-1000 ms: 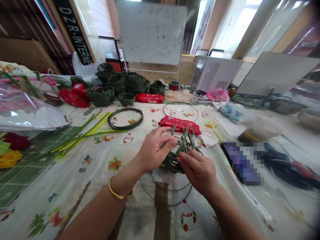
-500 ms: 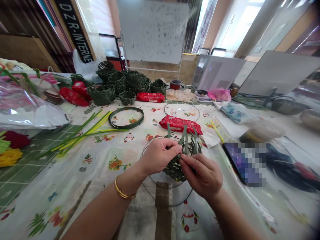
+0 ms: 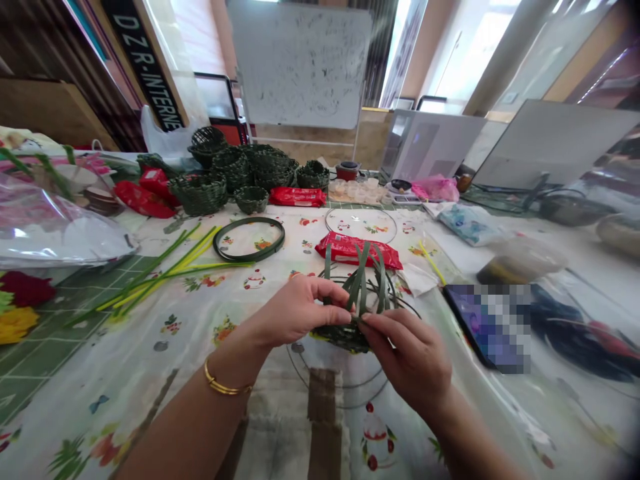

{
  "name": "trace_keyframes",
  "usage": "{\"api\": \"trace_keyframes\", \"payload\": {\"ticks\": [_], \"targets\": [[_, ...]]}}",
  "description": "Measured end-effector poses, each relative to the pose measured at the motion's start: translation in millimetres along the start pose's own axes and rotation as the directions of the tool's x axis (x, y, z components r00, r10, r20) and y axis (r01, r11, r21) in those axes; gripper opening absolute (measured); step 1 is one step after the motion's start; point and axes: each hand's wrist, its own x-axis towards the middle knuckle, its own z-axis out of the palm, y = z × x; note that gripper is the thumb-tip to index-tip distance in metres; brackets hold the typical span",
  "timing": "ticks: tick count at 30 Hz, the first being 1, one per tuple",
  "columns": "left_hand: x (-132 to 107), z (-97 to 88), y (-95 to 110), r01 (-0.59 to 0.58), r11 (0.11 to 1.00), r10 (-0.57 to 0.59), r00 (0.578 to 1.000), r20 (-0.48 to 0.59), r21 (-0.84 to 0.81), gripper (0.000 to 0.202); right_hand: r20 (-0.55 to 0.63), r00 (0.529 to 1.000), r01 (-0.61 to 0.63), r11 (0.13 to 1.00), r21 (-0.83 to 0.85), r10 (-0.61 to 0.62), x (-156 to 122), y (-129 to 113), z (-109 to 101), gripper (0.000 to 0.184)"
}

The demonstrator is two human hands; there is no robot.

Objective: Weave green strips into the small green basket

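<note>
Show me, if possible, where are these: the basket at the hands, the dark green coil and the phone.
Basket [image 3: 341, 338]: head view, on its woven side.
Dark green coil [image 3: 255, 257]: head view, on its near edge.
Phone [image 3: 477, 325]: head view, on its screen.

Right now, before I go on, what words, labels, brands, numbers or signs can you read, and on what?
"D Z R-INTERNE": on the dark sign, upper left; ending unclear.
Whiteboard: writing too blurred.
Front red packet, rear red packet: print too small.
Phone: screen partly pixelated, unreadable.
</note>
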Motion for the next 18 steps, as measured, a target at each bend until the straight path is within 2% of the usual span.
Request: {"api": "trace_keyframes", "payload": {"ticks": [2,7,8,10,12,14,16,18], "targets": [[-2.9,-1.3,1.4,-0.003,0.999,0.002,1.0,0.031,0.032,0.017,-0.021,0.998,0.054,0.997,-0.047,-0.055,0.9,-1.0,-1.7,0.015],[-6.0,0.0,1.7,0.001,0.981,0.007,0.999,-0.037,0.193,0.015,-0.065,0.996,0.054,0.989,-0.138,-0.063,2.0,2.7,0.8,0.011],[-6.4,0.4,1.9,-0.027,0.969,0.037,0.999,-0.035,0.244,0.014,-0.059,0.997,0.047,0.988,-0.144,-0.056,1.7,3.7,0.9,0.012],[-7.5,0.7,2.4,-0.132,0.913,0.168,0.984,-0.061,0.385,0.009,-0.009,1.0,0.022,0.995,-0.099,-0.023,1.1,4.9,-1.6,0.014],[-8.8,0.7,2.6,-0.237,0.806,0.338,0.936,-0.094,0.542,0.007,0.096,0.994,-0.055,0.998,0.025,0.052,0.7,4.9,-7.7,0.014],[-10.1,0.5,2.2,-0.29,0.699,0.455,0.886,-0.094,0.654,0.006,0.204,0.964,-0.204,0.965,0.165,0.169,0.7,4.9,-15.2,0.004],[-11.4,0.7,1.9,-0.325,0.63,0.504,0.862,-0.053,0.705,0.006,0.244,0.918,-0.373,0.888,0.268,0.312,1.0,7.1,-21.3,0.011],[-12.6,1.5,2.1,-0.373,0.576,0.54,0.842,0.004,0.727,0.007,0.291,0.851,-0.515,0.801,0.305,0.436,1.4,12.7,-24.7,0.019]]}}
